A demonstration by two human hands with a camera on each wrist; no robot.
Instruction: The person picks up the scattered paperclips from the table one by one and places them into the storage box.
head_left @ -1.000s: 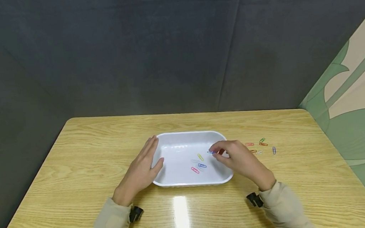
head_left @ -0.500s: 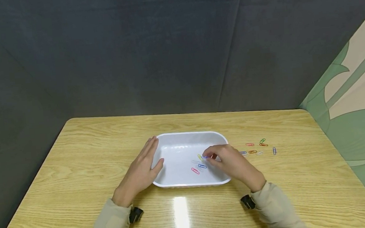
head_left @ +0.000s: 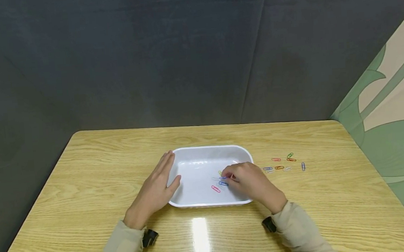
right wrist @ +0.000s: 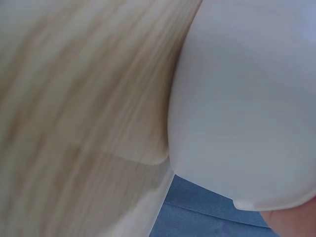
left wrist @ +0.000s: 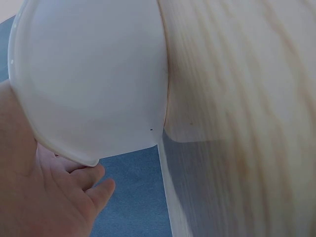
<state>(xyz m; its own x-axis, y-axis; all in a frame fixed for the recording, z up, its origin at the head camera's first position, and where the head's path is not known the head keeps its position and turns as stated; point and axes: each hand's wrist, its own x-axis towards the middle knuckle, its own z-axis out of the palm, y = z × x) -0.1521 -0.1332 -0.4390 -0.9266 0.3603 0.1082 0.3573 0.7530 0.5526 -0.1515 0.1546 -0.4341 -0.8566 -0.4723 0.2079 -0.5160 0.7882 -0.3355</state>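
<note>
A white plastic tray sits in the middle of the wooden table. My left hand lies flat, fingers straight, against the tray's left wall; the left wrist view shows that wall close up, with my fingers beside it. My right hand reaches down into the tray and pinches a blue paper clip just above the floor. A pink clip, another blue clip and a yellow clip lie on the tray floor. In the right wrist view only the tray's outer wall and the table show.
Several coloured paper clips lie loose on the table right of the tray, among them a green one and a purple one. A dark grey wall stands behind the table. A patterned green panel stands to the right.
My right hand has carried the blue clip leftward from the tray's right rim and lowered it toward the clips on the tray floor. The left hand has stayed in place.
</note>
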